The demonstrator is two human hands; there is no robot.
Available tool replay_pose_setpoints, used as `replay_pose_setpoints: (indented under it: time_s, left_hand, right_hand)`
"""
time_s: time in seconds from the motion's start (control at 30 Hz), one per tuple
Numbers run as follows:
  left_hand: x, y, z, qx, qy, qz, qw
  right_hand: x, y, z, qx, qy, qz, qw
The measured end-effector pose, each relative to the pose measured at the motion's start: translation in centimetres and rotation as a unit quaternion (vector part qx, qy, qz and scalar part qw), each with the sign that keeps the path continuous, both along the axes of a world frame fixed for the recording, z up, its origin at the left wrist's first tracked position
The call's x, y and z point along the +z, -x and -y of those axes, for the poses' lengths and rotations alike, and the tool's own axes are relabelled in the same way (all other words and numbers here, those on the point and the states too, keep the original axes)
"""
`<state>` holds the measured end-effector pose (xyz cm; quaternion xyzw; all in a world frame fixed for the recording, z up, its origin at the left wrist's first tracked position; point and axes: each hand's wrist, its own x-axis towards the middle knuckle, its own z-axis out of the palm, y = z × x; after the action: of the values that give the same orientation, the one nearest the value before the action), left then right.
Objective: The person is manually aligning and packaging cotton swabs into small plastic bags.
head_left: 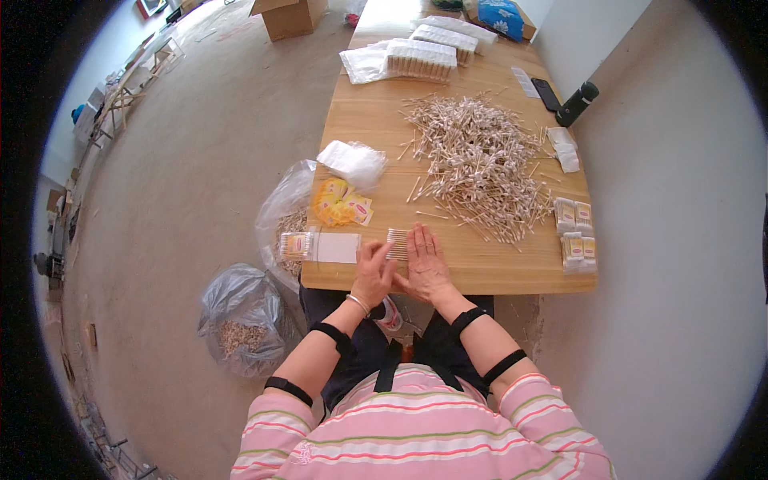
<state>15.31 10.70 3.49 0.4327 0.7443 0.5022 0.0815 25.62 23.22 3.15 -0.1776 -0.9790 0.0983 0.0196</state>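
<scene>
Dark bottle (578,104) beside phone (546,94); cardboard box (293,19) on floor (192,152).

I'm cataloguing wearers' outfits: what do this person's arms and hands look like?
The left hand and right hand are ungloved. Short pink sleeves carry white, green and red stripes. Two black straps circle each arm; the left also wears a pale bracelet.

2 hands (373,272) (426,262) spotted | 1 phone (546,94) seen | 1 bottle (577,104) | 2 big bags (282,192) (248,300) noted beside 1 table (504,276) | loose swabs (476,152): way too many to be counted
</scene>
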Motion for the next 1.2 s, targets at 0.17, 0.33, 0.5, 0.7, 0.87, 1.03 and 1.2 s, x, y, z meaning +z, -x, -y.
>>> replay_pose_setpoints:
  time_s: [0.17, 0.33, 0.5, 0.7, 0.87, 1.03, 1.2]
  left_hand:
    - [1.1, -1.4, 2.2, -0.064, 0.155, -0.157, 0.973]
    - [1.0, -1.6, 2.2, -0.064, 0.198, -0.198, 0.958]
    - [0.9, -1.5, 2.0, -0.081, 0.195, -0.201, 0.956]
    - [1.3, -1.6, 1.5, -0.065, 0.218, -0.182, 0.956]
    - [1.1, -1.4, 1.4, -0.064, 0.207, -0.199, 0.956]
    - [1.0, -1.5, 1.3, -0.072, 0.214, -0.174, 0.958]
    - [1.2, -1.7, 1.0, -0.050, 0.232, -0.183, 0.954]
  right_hand:
    - [0.0, 0.1, 0.4, 0.008, -0.034, 0.002, 0.999]
    - [-0.4, 0.1, 0.4, 0.003, -0.043, -0.027, 0.999]
    - [-0.6, 0.0, 0.3, 0.002, -0.042, -0.030, 0.999]
    - [-0.2, 0.1, 0.3, 0.005, -0.051, -0.010, 0.999]
    - [0.1, 0.1, 0.4, 0.002, -0.057, 0.004, 0.998]
    - [-0.2, 0.0, 0.3, 0.003, -0.061, 0.004, 0.998]
    - [0.1, 0.0, 0.4, 0.004, -0.043, -0.018, 0.999]
